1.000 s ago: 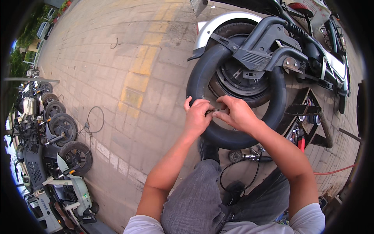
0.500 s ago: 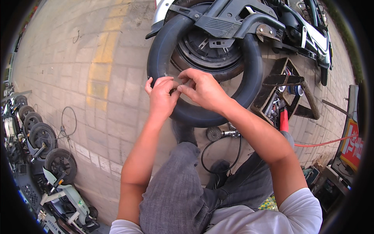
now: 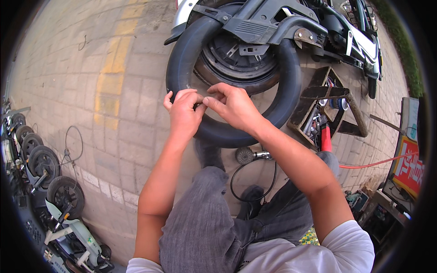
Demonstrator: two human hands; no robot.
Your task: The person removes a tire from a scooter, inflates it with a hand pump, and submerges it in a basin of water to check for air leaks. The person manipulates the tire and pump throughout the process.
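Observation:
A black, inflated inner tube rests against the rear wheel of a scooter lying on its side. At the tube's lower left, my left hand has its thumb and fingers drawn together, with the little finger held away. My right hand meets it from the right, its thumb and index finger pinched close to the left fingertips. Whatever is between the fingers is too small or too hidden to make out. A small pale spot shows on the tube just beyond my left hand.
Right of the tube stands an open toolbox holding tools, including one with a red handle. A round-headed metal tool with a black hose lies before my feet. Several wheels line the left; a red hose crosses at right.
The whole view has shifted slightly, so everything sits a little further left. My hands remain together over the tube's edge, the fingers only slightly changed.

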